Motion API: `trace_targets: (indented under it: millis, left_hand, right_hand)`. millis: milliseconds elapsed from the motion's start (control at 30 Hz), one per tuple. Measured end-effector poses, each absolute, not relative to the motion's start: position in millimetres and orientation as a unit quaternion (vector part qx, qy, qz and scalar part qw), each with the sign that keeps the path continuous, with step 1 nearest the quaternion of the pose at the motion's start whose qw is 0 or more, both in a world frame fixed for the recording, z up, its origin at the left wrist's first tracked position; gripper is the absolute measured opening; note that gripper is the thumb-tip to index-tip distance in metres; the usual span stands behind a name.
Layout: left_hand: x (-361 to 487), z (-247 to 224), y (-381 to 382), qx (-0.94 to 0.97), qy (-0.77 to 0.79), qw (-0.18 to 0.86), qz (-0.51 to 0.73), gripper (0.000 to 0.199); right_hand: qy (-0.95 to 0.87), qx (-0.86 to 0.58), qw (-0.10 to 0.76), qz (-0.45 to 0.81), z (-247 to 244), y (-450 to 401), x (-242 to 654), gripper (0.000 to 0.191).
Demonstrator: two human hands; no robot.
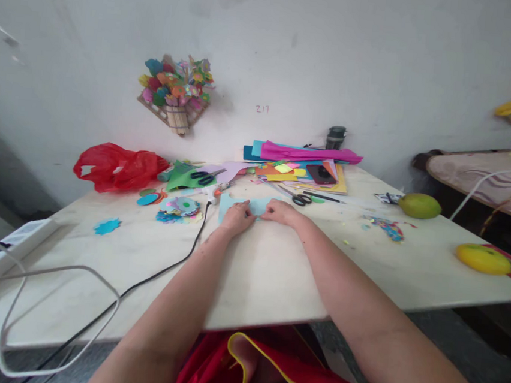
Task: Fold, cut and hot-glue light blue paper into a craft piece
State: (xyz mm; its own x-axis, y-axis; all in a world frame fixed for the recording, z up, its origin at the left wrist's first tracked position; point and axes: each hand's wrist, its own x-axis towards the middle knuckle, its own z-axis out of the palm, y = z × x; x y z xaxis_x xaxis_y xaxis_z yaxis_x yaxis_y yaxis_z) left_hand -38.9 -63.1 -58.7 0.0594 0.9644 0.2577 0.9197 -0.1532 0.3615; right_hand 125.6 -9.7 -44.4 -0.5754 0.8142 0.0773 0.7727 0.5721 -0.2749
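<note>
A sheet of light blue paper point(259, 206) lies on the table in front of me, partly covered by my hands. My left hand point(237, 216) presses on its left half with the fingers curled together. At the right end, my right hand point(280, 211) pinches the paper's near edge. Just left of the sheet is a white glue gun point(211, 194) with a black cord. Beyond my right hand rest black-handled scissors point(300, 199) and a black pen point(325, 197). Layered paper flowers point(180, 206) are stacked to the left.
A red plastic bag point(120, 167), green sheets under a second pair of scissors point(203, 177), and coloured paper with a phone point(321, 174) line the back. Mangoes point(484, 259) and paper scraps point(390, 230) are at right. Cables and a power strip point(20, 241) occupy the left.
</note>
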Motion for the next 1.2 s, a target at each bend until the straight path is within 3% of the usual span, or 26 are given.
trace_targets:
  millis: [200,400,633,1200]
  left_hand:
    - [-39,-60,-62,0.722,0.655,0.046,0.218,0.014]
    - [-37,-63,-63,0.717,0.661,0.042,0.216,0.031]
    - [-38,-62,-64,0.725,0.645,0.065,0.232,0.016]
    - [-41,-62,-60,0.723,0.654,0.085,0.208,0.022]
  right_hand:
    - [-0.878,-0.463,0.081,0.095,-40,-13,124,0.026]
    - [-0.874,-0.472,0.071,0.096,-36,-17,123,0.026]
    - [-0.871,-0.453,0.11,0.152,-41,-14,125,0.02]
    - [-0.845,-0.482,0.121,0.199,-49,-9,121,0.023]
